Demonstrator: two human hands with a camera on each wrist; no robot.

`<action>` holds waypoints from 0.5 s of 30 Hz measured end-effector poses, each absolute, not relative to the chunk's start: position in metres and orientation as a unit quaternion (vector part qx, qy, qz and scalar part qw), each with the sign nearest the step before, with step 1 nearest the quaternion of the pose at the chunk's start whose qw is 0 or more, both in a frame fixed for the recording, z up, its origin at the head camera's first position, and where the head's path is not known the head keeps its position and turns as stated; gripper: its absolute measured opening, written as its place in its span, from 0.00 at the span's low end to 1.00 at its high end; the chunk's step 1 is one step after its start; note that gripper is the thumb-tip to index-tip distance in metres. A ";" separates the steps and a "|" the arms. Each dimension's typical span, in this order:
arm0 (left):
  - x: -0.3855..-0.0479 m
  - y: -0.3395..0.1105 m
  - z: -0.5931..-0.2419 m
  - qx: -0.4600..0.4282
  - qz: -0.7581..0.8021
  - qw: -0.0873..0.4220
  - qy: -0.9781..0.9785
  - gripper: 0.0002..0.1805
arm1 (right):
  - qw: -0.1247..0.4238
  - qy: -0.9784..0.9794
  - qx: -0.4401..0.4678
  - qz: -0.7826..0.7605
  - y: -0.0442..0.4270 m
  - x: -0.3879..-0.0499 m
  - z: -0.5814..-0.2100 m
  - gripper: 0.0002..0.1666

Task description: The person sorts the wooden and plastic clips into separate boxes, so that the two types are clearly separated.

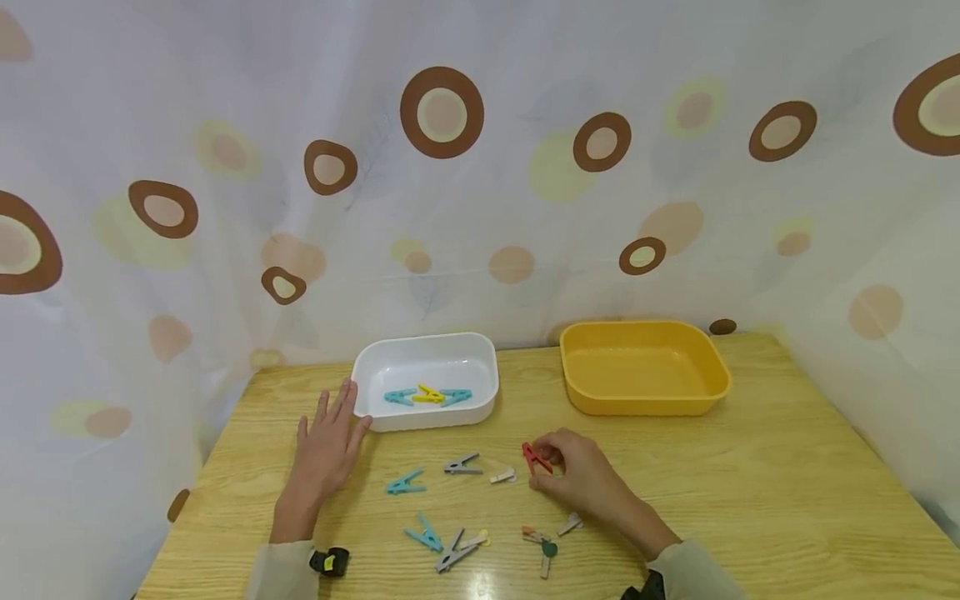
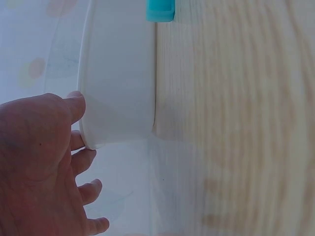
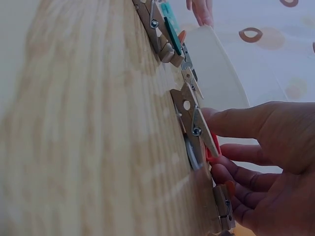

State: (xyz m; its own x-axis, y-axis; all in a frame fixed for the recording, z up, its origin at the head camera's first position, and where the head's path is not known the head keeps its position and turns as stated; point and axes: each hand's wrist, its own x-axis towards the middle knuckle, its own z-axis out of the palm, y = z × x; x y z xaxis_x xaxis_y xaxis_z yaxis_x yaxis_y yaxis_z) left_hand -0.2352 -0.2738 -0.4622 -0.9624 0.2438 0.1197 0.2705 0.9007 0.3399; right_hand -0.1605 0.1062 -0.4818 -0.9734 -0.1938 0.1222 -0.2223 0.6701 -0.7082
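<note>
My left hand touches the left front corner of a white tray, fingers along its side and thumb at its front wall. Inside that tray lie two blue clothespins and a yellow clothespin. My right hand pinches a red clothespin between thumb and fingers, close over the table. In the right wrist view the red clothespin is mostly hidden behind a wooden clothespin. Nearest to it on the table are a small pale clothespin and a grey clothespin.
A yellow tray with nothing in it stands at the back right. Loose on the table are a blue clothespin, another grey clothespin and several small wooden ones, one with a green piece. A patterned curtain hangs behind.
</note>
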 end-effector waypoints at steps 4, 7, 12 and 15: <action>-0.235 -0.275 -0.463 -0.130 -0.179 0.037 -0.974 0.36 | 0.017 -0.911 0.119 0.394 0.106 -0.160 -0.481 0.20; -0.235 -0.275 -0.464 -0.132 -0.179 0.041 -0.974 0.36 | 0.019 -0.910 0.123 0.395 0.105 -0.160 -0.479 0.19; -0.235 -0.275 -0.464 -0.138 -0.181 0.049 -0.972 0.36 | 0.026 -0.913 0.123 0.387 0.105 -0.161 -0.479 0.18; -0.236 -0.275 -0.465 -0.139 -0.182 0.047 -0.972 0.36 | 0.028 -0.917 0.117 0.382 0.105 -0.161 -0.480 0.19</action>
State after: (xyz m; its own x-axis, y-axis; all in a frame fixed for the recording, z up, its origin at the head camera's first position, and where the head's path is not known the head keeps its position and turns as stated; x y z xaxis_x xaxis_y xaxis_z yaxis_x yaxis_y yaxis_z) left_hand -0.2357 -0.2746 -0.4646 -0.9570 0.2526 0.1427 0.2871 0.8951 0.3411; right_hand -0.1608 0.1046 -0.4796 -0.9711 -0.1924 0.1412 -0.2357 0.6816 -0.6927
